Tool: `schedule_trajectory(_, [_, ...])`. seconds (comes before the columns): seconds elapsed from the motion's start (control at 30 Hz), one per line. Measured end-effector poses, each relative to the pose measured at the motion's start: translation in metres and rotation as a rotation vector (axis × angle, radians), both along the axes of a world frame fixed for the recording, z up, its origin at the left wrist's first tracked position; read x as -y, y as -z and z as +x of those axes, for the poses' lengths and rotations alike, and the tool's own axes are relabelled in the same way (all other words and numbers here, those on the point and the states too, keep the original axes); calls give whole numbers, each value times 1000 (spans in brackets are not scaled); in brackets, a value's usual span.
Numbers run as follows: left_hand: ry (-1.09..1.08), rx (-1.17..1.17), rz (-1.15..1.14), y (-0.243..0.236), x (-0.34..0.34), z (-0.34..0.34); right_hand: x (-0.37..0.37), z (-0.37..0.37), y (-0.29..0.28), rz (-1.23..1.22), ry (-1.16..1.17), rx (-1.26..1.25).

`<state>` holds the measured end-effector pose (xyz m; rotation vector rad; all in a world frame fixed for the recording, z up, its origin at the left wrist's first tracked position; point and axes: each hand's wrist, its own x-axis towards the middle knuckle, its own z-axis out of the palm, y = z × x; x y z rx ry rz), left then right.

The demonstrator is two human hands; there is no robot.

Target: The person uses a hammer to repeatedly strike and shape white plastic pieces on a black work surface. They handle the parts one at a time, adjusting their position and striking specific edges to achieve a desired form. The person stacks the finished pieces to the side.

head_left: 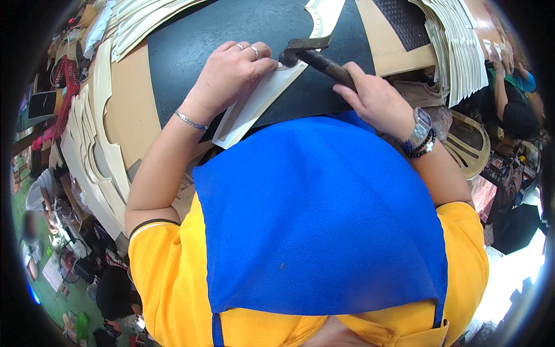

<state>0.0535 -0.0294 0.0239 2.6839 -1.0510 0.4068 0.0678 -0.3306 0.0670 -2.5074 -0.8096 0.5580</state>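
Observation:
My right hand [378, 99] is wrapped round the dark handle of a hammer [326, 66]. The hammer's metal head lies over a long cream-coloured strip [260, 107], close to my left fingertips. My left hand [234, 74], with rings on it, is closed, its fingers pinching the strip's edge beside the hammer head. The strip looks like leather or backed sheet, with a folded or layered edge; part of it is hidden under my left hand and the hammer. Its curved upper end [326, 17] reaches toward the far side. Beneath lies a black mat [191, 46].
Stacks of cream cut pieces stand at the left [95, 150] and far right [454, 46]. A red plastic basket [68, 87] is at the left edge. A beige plastic chair [468, 144] stands at the right. A co-worker's arm [502, 87] shows at the far right.

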Motion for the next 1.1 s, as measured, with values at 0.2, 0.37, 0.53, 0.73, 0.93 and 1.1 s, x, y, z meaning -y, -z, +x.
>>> schedule_trajectory(0.2, [-95,-24,91,-7,2,-23,-1,5,-5,9,-25,32])
schedule_trajectory(0.37, [-218,-85,-1,6,0,-41,-5,6,4,102,-25,-8])
schedule_trajectory(0.53, [-433,-201,-165,-1,6,-60,-17,7,3,226,-50,37])
schedule_trajectory(0.73, [-456,-231,-262,6,5,-52,-28,20,0,214,-50,135])
schedule_trajectory(0.93, [-603,-68,-164,8,15,-40,-22,23,6,90,-39,34])
schedule_trajectory(1.1, [-588,-188,-350,12,16,-35,-14,9,8,68,48,-33])
